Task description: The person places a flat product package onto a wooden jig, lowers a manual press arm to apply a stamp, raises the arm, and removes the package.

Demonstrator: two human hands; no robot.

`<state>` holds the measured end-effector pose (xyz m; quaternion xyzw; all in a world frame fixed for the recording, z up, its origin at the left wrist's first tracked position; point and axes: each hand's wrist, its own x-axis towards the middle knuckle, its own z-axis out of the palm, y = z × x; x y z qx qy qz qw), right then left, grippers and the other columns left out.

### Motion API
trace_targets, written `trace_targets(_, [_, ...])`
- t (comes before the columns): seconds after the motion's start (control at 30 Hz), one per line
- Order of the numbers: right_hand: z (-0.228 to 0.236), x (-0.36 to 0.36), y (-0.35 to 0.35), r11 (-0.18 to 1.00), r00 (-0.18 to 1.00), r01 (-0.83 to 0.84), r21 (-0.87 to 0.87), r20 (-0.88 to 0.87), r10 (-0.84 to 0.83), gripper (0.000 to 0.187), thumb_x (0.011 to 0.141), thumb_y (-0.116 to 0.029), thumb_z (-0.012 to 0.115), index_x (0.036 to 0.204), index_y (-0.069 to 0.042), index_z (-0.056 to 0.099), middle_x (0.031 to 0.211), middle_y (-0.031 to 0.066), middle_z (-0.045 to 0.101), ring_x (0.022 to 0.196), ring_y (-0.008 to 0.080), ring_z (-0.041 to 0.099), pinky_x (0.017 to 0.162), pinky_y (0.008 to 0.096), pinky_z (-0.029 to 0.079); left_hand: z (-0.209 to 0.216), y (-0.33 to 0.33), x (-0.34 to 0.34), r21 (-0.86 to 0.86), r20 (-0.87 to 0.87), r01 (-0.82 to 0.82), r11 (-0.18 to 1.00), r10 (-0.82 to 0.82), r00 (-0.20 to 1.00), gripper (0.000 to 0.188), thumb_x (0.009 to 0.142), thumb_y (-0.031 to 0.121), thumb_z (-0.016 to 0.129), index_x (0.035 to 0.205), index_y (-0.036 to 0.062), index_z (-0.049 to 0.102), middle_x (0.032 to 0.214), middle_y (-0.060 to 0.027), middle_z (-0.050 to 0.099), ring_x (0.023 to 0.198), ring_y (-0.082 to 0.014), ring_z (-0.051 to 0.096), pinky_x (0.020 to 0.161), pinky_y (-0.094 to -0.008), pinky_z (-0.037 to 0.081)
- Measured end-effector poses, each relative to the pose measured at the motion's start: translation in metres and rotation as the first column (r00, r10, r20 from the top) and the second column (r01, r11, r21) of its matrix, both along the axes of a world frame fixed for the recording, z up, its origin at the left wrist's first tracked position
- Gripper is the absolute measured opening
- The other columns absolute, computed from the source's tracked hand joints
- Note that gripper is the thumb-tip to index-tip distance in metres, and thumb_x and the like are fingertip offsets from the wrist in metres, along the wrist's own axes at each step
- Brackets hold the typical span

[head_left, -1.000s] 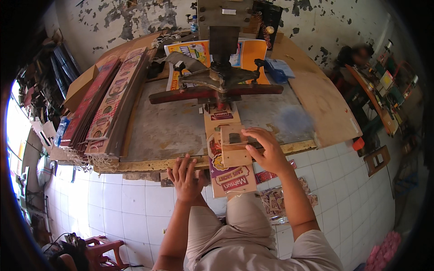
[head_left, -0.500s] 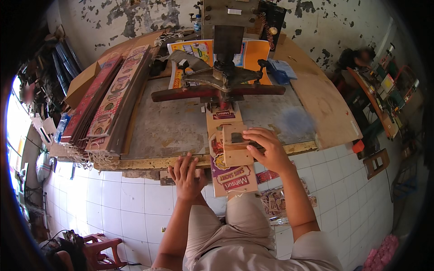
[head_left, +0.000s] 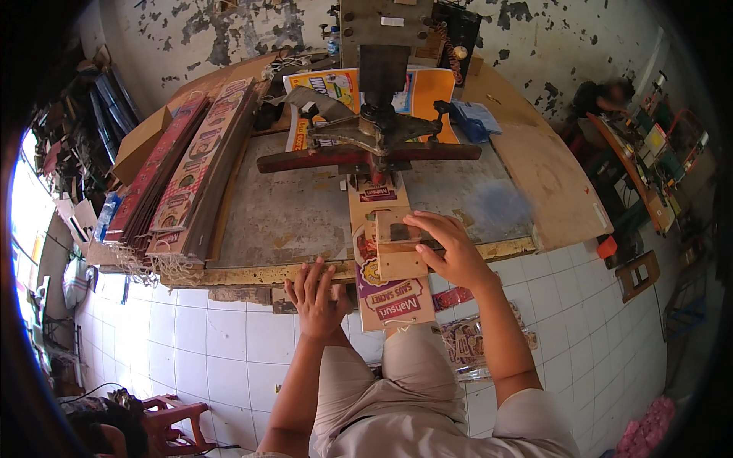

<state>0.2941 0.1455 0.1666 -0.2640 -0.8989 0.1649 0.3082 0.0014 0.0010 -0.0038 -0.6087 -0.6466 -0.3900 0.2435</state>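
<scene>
A long printed cardboard strip [head_left: 394, 303], purple and cream with a string at its near end, lies across the table's front edge beneath the press. On top of it sits a light wooden block [head_left: 400, 269] with a cut-out and a raised crossbar. My right hand [head_left: 450, 248] grips this block at its right side, thumb and fingertips bent over it. Close to the table edge, my left hand [head_left: 314, 299] is open with its fingers spread, left of the strip and holding nothing. The iron press [head_left: 374, 141], with its red-edged crosspiece, stands over the strip's far end.
Stacks of printed strips [head_left: 200, 164] with strings lie on the table's left. A brown board [head_left: 546, 183] covers its right. Printed sheets [head_left: 324, 80] lie behind the press. More printed pieces [head_left: 481, 336] are on the tiled floor. Another person [head_left: 607, 99] sits far right.
My right hand has shifted slightly left on the wooden block. The strip's near end has moved up a little. My left hand stays in place.
</scene>
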Motion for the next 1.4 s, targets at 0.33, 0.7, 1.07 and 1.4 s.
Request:
trace_targets(0.33, [-0.005, -0.001, 0.001, 1.000, 0.999, 0.016, 0.017, -0.051, -0.015, 0.049, 0.107, -0.014, 0.075, 0.155, -0.011, 0.068, 0.159, 0.0091, 0.069, 0.157, 0.0300, 0.057, 0.129, 0.0510, 0.042, 0.001, 0.000, 0.001, 0.010, 0.012, 0.006, 1.000, -0.006, 1.000, 0.062, 0.093, 0.028, 0.080, 0.153, 0.0169, 0.068, 0.168, -0.0092, 0.061, 0.161, -0.0383, 0.047, 0.136, -0.0656, 0.020])
trace_targets(0.7, [-0.017, 0.004, 0.004, 0.987, 0.991, 0.089, 0.136, -0.107, -0.075, 0.029, 0.103, -0.026, 0.085, 0.125, -0.009, 0.079, 0.144, 0.0044, 0.077, 0.144, 0.0267, 0.067, 0.118, 0.0487, 0.049, 0.000, 0.001, 0.001, 0.017, 0.004, 0.000, 1.000, 0.000, 1.000, 0.060, 0.093, 0.028, 0.079, 0.151, 0.0161, 0.069, 0.167, -0.0098, 0.061, 0.161, -0.0385, 0.047, 0.137, -0.0643, 0.018])
trace_targets(1.07, [-0.018, 0.007, 0.005, 0.981, 0.991, 0.065, 0.182, -0.123, -0.042, 0.027, 0.102, -0.023, 0.087, 0.123, -0.006, 0.085, 0.141, 0.0069, 0.081, 0.142, 0.0253, 0.070, 0.114, 0.0463, 0.052, -0.003, 0.002, 0.001, 0.023, 0.006, -0.003, 1.000, 0.003, 1.000, 0.063, 0.091, 0.026, 0.081, 0.152, 0.0175, 0.068, 0.167, -0.0094, 0.062, 0.163, -0.0376, 0.045, 0.139, -0.0641, 0.015])
trace_targets(1.4, [0.007, 0.004, -0.046, 0.980, 1.000, -0.023, 0.199, 0.006, 0.022, 0.041, 0.099, -0.026, 0.089, 0.133, -0.008, 0.075, 0.149, 0.0077, 0.069, 0.133, 0.0334, 0.068, 0.112, 0.0506, 0.056, 0.007, -0.003, 0.002, -0.016, 0.023, -0.002, 1.000, 0.002, 1.000, 0.053, 0.099, 0.032, 0.081, 0.149, 0.0182, 0.071, 0.167, -0.0063, 0.063, 0.161, -0.0336, 0.047, 0.139, -0.0593, 0.016])
